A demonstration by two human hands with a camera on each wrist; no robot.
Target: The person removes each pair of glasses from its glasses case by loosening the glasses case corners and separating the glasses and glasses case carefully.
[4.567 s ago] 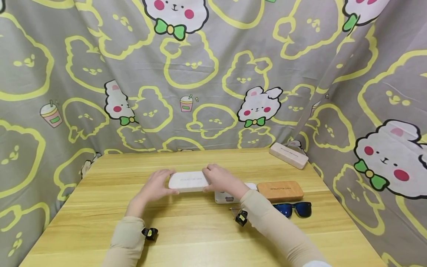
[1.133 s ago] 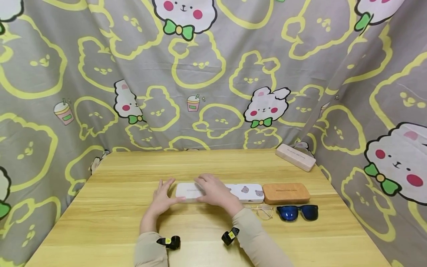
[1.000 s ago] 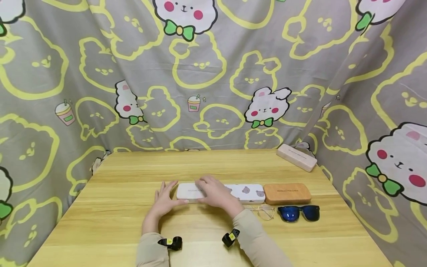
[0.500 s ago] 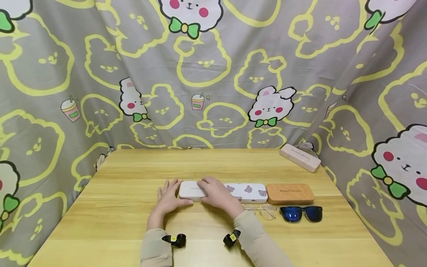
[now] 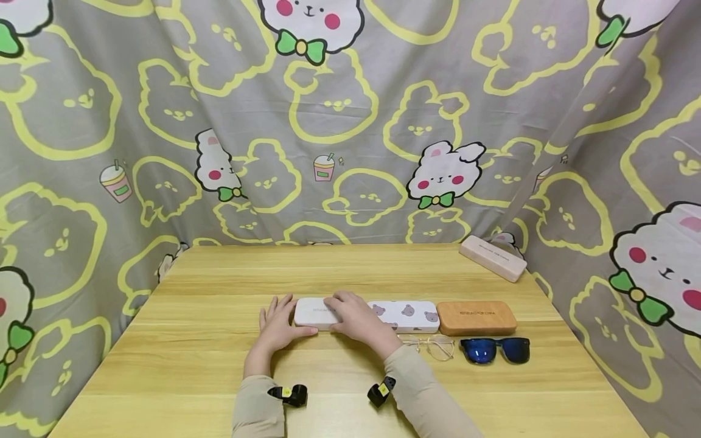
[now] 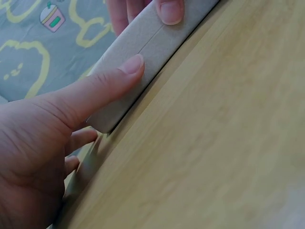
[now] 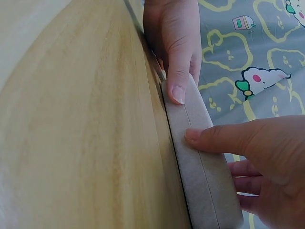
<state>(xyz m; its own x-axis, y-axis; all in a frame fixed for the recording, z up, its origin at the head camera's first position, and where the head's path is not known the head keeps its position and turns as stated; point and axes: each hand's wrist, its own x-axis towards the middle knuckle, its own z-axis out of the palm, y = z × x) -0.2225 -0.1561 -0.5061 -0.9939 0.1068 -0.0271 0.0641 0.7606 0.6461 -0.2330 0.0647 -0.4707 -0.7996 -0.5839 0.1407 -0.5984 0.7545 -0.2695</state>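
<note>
A white glasses case (image 5: 314,315) with faint lettering on its lid lies closed on the wooden table, flat side down. My left hand (image 5: 278,328) holds its left end, thumb along the front side and fingers spread round the end and back. Over the right part of the case, my right hand (image 5: 356,319) grips it between a thumb in front and fingers behind. In the left wrist view both thumbs press on the case's front side (image 6: 147,43), across the seam. The right wrist view shows the same front side (image 7: 202,191). My right hand hides the case's right end.
In line to the right lie a bear-print case (image 5: 408,311) and an orange case (image 5: 476,317). Before them sit clear thin-rimmed glasses (image 5: 440,349), partly behind my right wrist, and dark blue-lensed sunglasses (image 5: 495,351). A pale pink case (image 5: 493,258) lies slantwise at the back right corner.
The white case was held up left of the bear-print case; it now lies on the table in line with it. Over the last second the hands stay on it, nearly still.
</note>
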